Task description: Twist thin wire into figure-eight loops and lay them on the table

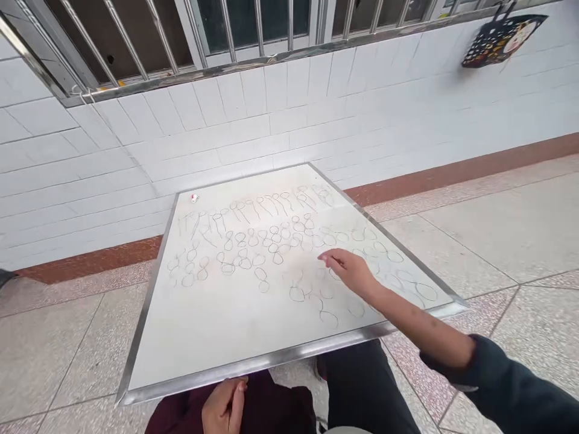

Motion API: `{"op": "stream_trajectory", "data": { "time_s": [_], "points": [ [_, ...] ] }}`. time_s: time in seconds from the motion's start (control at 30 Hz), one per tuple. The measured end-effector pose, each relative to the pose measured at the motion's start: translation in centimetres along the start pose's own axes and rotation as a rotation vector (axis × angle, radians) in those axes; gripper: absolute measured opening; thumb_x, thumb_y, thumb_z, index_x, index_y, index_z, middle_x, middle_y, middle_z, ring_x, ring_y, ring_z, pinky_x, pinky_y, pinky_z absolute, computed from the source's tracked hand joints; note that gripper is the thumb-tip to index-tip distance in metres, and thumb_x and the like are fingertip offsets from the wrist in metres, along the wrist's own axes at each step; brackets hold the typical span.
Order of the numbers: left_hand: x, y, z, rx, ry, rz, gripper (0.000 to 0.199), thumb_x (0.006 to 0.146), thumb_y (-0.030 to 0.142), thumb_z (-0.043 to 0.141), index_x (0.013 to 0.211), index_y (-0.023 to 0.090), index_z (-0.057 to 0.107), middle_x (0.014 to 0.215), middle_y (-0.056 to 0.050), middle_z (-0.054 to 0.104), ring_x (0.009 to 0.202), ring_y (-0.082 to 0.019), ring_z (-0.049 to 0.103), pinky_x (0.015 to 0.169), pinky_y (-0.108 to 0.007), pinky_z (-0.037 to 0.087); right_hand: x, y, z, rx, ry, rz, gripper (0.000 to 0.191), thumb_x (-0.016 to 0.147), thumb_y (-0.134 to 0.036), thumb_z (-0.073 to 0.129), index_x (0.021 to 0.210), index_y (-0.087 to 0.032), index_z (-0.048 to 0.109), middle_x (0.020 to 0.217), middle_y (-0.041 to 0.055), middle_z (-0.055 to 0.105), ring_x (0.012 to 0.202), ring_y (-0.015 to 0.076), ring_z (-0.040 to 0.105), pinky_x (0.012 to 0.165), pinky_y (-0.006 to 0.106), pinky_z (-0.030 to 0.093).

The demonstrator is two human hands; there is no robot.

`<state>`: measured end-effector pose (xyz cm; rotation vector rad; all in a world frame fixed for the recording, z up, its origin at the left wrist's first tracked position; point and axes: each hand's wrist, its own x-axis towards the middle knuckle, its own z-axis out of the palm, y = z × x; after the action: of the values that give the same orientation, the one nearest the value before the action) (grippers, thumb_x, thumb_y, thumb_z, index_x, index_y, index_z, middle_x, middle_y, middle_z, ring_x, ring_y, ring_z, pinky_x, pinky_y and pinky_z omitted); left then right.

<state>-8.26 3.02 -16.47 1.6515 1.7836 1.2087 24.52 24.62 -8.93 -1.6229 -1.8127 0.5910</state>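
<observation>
A large white board (212, 325) with a metal frame lies flat before me, covered in thin dark loops, figure-eights and nine-like strokes. Over its right half reaches my right hand (350, 271), out of a dark sleeve. Its fingers are curled together close to the surface near the drawn loops; whatever they may pinch is too small to make out. My left hand (224, 405) rests low by the near edge of the board, above maroon cloth (280, 404). Its fingers are folded in and partly hidden, so their contents cannot be seen.
A small white and red object (194, 198) sits in the board's far left corner. Beyond stands a white tiled wall (253, 138) with barred windows (244, 30). A patterned bag (502, 42) hangs at upper right. Dark trousers (371, 386) show below the board, over speckled floor tiles (461, 241).
</observation>
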Motion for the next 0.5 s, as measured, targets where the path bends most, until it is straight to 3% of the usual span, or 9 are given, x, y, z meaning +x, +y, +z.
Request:
{"op": "stream_trajectory", "data": {
  "time_s": [0.13, 0.23, 0.33, 0.5],
  "points": [
    [0.2, 0.9, -0.7, 0.120, -0.056, 0.105, 0.030, 0.089, 0.035, 0.049, 0.077, 0.021, 0.073, 0.069, -0.007, 0.069, 0.063, -0.018, 0.064, 0.063, -0.028, 0.052, -11.2, -4.4, 5.5, 0.291, -0.346, -0.172, 0.029, 0.093, -0.040, 0.045, 0.088, -0.025, 0.068, 0.079, 0.0026, 0.067, 0.072, 0.0174, 0.062, 0.066, 0.029, 0.048],
    [0.1, 1.3, -0.8, 0.159, -0.031, 0.090, 0.033, 0.089, 0.039, 0.048, 0.076, 0.022, 0.073, 0.064, -0.007, 0.067, 0.060, -0.017, 0.063, 0.062, -0.028, 0.052, -15.6, -7.2, 8.8, 0.375, -0.530, -0.265, 0.031, 0.094, -0.039, 0.044, 0.082, -0.024, 0.068, 0.071, 0.0012, 0.065, 0.067, 0.0164, 0.060, 0.064, 0.028, 0.047],
    [-0.2, 1.3, -0.9, 0.180, -0.020, 0.102, 0.034, 0.089, 0.041, 0.047, 0.076, 0.022, 0.073, 0.062, -0.006, 0.065, 0.060, -0.017, 0.062, 0.062, -0.028, 0.050, -16.2, -9.1, 10.5, 0.390, -0.584, -0.313, 0.032, 0.095, -0.038, 0.043, 0.081, -0.024, 0.067, 0.070, 0.0002, 0.064, 0.069, 0.0158, 0.060, 0.066, 0.027, 0.048],
    [-0.4, 0.4, -1.5, 0.170, -0.034, 0.127, 0.032, 0.090, 0.036, 0.047, 0.079, 0.020, 0.072, 0.064, -0.006, 0.065, 0.061, -0.016, 0.060, 0.063, -0.026, 0.047, -14.6, -10.3, 11.3, 0.263, -0.491, -0.353, 0.029, 0.095, -0.035, 0.043, 0.091, -0.022, 0.069, 0.083, 0.0027, 0.067, 0.081, 0.0170, 0.062, 0.075, 0.030, 0.049]
  ]
}}
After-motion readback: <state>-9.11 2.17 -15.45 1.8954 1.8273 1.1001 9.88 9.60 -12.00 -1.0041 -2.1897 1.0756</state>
